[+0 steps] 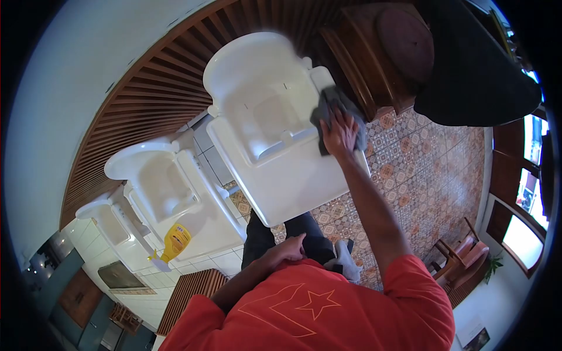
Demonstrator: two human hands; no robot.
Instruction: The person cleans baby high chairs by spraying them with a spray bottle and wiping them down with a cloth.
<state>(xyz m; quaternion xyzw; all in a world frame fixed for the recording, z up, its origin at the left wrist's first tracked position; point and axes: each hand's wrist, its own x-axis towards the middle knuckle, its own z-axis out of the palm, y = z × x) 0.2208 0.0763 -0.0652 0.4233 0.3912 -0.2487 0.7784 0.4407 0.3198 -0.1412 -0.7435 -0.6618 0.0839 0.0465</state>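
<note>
Under my right hand point(341, 133) a dark grey cloth point(326, 111) is pressed against the right edge of the nearest white high chair point(293, 181), beside its tray. My left hand point(288, 248) rests near my waist, below the tray's front edge, its index finger extended and the other fingers curled, with nothing visible in it. A yellow spray bottle point(177, 239) lies on the tray of the second white high chair point(202, 219), to the left. Another light cloth point(346, 261) hangs at my right hip.
A third white high chair point(120, 231) stands further left. Brown slats point(140, 99) line the wall behind. Wooden furniture point(363, 58) and a dark draped object point(468, 70) are at the upper right. A wooden chair point(462, 257) stands on the patterned floor side at lower right.
</note>
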